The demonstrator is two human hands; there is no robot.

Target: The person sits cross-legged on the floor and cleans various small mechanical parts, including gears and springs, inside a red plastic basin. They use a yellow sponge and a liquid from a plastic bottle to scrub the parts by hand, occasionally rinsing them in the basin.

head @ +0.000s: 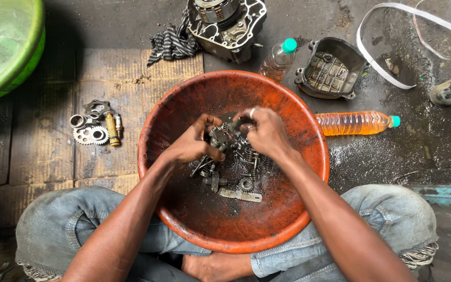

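Observation:
A large orange basin (288, 104) sits between my knees, with dark oily liquid and several small metal engine parts (236, 183) at its bottom. My left hand (194, 143) and my right hand (264, 130) meet over the middle of the basin. Both grip a small dark metal part (221, 137) between them. A ring shows on a finger of my right hand. A flat metal strip (241, 195) and a small gear lie in the liquid just below the hands.
Cleaned gears and a brass piece (96, 128) lie on cardboard at left. A green tub (6, 47) stands far left. Behind the basin are an engine block (228, 23), a striped rag (173, 44), two bottles (356, 122), a metal cover (331, 68) and a white strap (392, 10).

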